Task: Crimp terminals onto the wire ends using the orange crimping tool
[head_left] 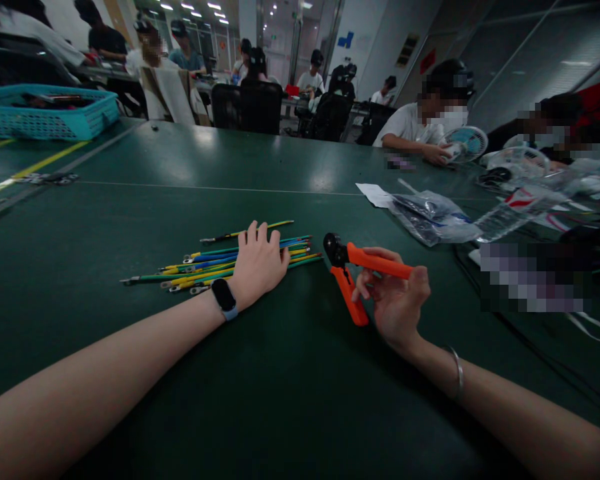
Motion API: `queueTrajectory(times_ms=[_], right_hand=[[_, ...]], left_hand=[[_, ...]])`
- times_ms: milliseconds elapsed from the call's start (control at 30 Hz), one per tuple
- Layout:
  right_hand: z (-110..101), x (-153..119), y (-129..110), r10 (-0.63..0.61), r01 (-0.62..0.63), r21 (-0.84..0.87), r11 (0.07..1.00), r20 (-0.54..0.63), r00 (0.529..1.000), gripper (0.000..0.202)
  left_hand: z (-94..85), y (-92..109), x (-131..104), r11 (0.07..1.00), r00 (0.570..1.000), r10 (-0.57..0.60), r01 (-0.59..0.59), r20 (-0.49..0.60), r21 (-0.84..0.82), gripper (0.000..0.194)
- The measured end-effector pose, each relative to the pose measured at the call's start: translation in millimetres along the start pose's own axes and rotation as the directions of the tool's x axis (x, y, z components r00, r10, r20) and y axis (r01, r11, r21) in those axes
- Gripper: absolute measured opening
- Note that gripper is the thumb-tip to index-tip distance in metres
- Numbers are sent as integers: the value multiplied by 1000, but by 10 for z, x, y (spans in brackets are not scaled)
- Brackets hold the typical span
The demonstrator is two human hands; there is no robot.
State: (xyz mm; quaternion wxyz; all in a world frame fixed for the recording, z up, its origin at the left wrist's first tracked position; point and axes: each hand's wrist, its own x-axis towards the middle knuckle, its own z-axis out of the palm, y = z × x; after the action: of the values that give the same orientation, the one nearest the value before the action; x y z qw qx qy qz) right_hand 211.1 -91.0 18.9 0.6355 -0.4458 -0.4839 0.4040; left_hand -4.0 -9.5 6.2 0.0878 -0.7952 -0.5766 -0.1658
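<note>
My left hand (261,261) rests palm down over a bundle of cut wires (215,272), fingers stretched out and a little apart. The wires are yellow, green and blue, with metal ring lugs on several left ends. One yellow and black wire (230,235) lies apart, just beyond the bundle. My right hand (395,303) is closed around a crimping tool (380,261) with orange handles and a black head. Its handles are spread apart, and its head points toward the wires' right ends without touching them.
A turquoise basket (45,123) with items inside stands at the far left. To the right lie a clear plastic bag (425,213), a plastic bottle (510,212) and a black cable (510,327). Across the table a person (405,130) holds a small fan (466,145).
</note>
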Motion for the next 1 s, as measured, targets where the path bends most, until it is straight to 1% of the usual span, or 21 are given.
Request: queueTrajectory(times_ms=[100,200,333,467,700,767,833,933,1000], right_hand=[[6,-1,-1,2,-2,-6,1000,-4,1000,62],[16,3,-6,3,-3,-3,1000,-12,1000,63],[17,11,-1,-7,7,14,1000,-13,1000,61],[13,10,3,-8,8,15,1000,-8,1000,63],[23,8,-12,-4,5,15,1000,-21,1000,64],[23,10,-9,-14,14,13,1000,-20,1000,64],[23,12,-7,-17,17,13,1000,-18,1000,64],[26,11,-5,-19,19,8,1000,-16,1000,64],[27,10,-6,-22,22,5,1000,-11,1000,63]], left_hand=[[66,-24,7,999,999,-30,31,23,-13,46],[83,-33,15,999,998,-39,40,50,-24,47],[24,-15,18,999,999,-20,21,44,-29,44],[-35,11,20,999,997,-29,31,66,-26,43],[-40,10,16,1000,998,13,-12,56,-15,43],[-30,3,12,999,999,27,-26,32,-18,42],[-16,-2,5,998,998,52,-53,-30,-34,40],[12,-3,-8,989,979,140,-147,-145,-34,41],[34,-3,-15,982,969,183,-189,-163,-20,41]])
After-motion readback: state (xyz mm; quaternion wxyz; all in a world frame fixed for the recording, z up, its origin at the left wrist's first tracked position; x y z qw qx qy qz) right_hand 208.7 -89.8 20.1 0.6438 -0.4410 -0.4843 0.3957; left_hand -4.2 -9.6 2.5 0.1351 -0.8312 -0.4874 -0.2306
